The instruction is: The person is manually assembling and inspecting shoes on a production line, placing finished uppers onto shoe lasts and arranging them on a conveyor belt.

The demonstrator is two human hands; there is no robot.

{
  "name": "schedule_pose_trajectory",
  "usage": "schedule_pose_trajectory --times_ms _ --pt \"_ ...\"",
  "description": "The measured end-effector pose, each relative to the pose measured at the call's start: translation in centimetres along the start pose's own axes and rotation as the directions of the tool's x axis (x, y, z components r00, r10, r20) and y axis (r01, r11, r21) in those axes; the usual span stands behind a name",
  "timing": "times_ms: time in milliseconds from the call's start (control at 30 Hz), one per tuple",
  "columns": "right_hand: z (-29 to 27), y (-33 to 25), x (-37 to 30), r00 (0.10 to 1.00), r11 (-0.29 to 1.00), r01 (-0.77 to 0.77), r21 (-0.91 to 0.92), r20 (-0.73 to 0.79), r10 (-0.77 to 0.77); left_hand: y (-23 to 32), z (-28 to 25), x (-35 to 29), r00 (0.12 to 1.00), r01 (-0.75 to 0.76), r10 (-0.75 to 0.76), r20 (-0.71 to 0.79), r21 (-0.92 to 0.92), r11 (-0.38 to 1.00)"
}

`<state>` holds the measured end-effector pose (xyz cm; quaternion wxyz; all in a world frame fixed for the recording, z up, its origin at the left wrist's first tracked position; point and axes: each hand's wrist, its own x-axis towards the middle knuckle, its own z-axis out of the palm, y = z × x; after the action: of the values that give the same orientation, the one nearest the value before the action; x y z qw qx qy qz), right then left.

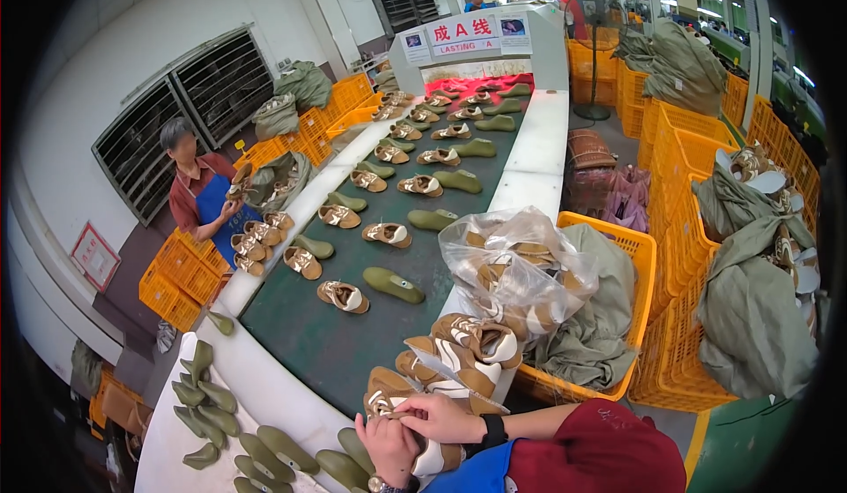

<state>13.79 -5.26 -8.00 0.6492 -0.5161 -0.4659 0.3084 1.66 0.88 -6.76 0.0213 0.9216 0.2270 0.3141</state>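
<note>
At the near end of the belt, both of my hands are on a brown shoe with white stripes [386, 387]. My left hand [388, 444] has its fingers curled at the shoe's near side. With bent fingertips my right hand [439, 417] pinches around the laces; exactly what lies between them is too small to see. Under my right wrist, another brown-and-white shoe [434, 462] is partly covered. Just beyond sit more brown shoes [476, 339] in a close cluster. Left of my hands, several green shoe lasts [281, 447] lie on the white table [168, 449].
A green conveyor belt [291, 347] carries rows of shoes and lasts. To the right, a clear plastic bag of shoes [520, 264] rests by a yellow crate [640, 308] with grey cloth. Stacked yellow crates [679, 343] stand beyond. Across the belt, a co-worker [207, 184] holds a shoe.
</note>
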Motion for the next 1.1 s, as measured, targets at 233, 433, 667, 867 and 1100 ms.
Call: schedule_pose_trajectory --times_ms 233,433,667,867,1100 --pt "-0.2 -0.6 0.1 0.971 0.946 0.234 -0.222 0.011 -0.238 0.6 -0.3 0.0 0.981 0.144 -0.172 -0.087 -0.263 0.954" --pt "-0.2 0.0 -0.1 0.981 0.962 0.193 -0.193 0.037 -0.189 0.3 0.0 -0.3 0.992 0.112 -0.121 -0.023 -0.238 0.965" --pt "-0.1 0.2 -0.2 0.964 0.946 0.258 -0.197 -0.017 -0.266 -0.8 0.3 -0.6 0.907 0.415 -0.375 0.191 -0.548 0.726" --pt "-0.1 0.8 -0.2 0.995 0.997 -0.074 -0.022 0.06 0.075 -1.0 1.4 -0.6 0.997 0.038 -0.053 -0.057 -0.234 0.972" --pt "-0.4 1.3 -0.2 0.979 0.984 -0.178 0.017 0.101 0.176 -0.3 0.5 -0.1 0.998 0.054 -0.047 0.042 -0.177 0.983"
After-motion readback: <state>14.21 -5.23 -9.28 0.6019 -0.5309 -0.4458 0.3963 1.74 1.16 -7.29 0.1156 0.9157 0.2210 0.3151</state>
